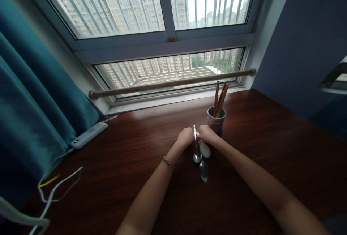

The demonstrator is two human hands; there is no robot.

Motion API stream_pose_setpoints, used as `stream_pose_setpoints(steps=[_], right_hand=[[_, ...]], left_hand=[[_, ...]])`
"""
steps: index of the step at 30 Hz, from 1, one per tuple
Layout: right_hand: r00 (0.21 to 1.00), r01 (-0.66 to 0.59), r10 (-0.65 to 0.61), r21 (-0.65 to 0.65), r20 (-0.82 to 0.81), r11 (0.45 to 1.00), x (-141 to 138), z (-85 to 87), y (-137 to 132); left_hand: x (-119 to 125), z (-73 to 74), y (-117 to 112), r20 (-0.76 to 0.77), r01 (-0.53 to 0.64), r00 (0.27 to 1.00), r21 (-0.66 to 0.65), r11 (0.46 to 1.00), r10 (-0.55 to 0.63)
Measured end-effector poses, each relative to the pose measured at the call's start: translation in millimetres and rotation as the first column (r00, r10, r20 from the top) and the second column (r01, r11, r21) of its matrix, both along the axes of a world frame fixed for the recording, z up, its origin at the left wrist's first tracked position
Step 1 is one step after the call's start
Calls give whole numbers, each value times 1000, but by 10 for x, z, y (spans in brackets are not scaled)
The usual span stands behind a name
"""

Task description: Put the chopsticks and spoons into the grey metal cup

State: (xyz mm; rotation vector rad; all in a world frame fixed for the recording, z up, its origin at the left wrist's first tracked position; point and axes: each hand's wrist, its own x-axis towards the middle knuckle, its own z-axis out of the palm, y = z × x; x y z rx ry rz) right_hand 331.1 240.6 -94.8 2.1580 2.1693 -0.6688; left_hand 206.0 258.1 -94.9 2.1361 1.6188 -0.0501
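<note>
Here, spoons (197, 157) lie between grips (186, 136).

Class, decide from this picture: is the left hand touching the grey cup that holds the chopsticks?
Apart. The head view shows a spoon handle and the right hand between the left hand and grey cup.

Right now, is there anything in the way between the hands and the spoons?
No, nothing visible. The spoons have their handle ends right by the left hand and right hand. The cup with brown sticks stands just past the right hand, not in between.
</note>
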Motion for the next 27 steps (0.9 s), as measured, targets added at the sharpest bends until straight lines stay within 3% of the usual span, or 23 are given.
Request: stream_pose_setpoints(steps=[3,6,8,12,13,16,19,21,23,27], right_hand=[[999,-2,2,-14,-41,1000,8,-19,11],[998,14,-14,14,-57,1000,31,98,3],[996,26,-19,76,-89,997,80,278,-23],[965,110,-32,292,-260,950,312,816,-184],[947,155,-29,372,-321,915,393,948,-244],[884,319,-9,588,-468,744,656,1231,-403],[868,393,48,744,-494,540,883,1308,-454],[892,345,102,810,-440,475,989,1278,-425],[916,239,170,836,-362,493,1051,1219,-367],[914,5,315,781,-258,624,1066,1090,-242]], left_hand=[[19,-127,43,12,-31,999,39,999,31],[21,-206,68,19,-73,997,78,994,71],[17,-236,77,25,-97,995,98,990,95],[22,-251,71,35,-131,991,110,985,128],[27,-247,65,36,-138,990,107,985,134],[40,-230,47,38,-152,988,90,984,149],[44,-220,41,35,-164,986,76,984,161],[40,-221,44,36,-169,985,69,983,166],[35,-225,48,40,-170,985,63,983,168],[19,-228,63,58,-169,984,49,984,166]])
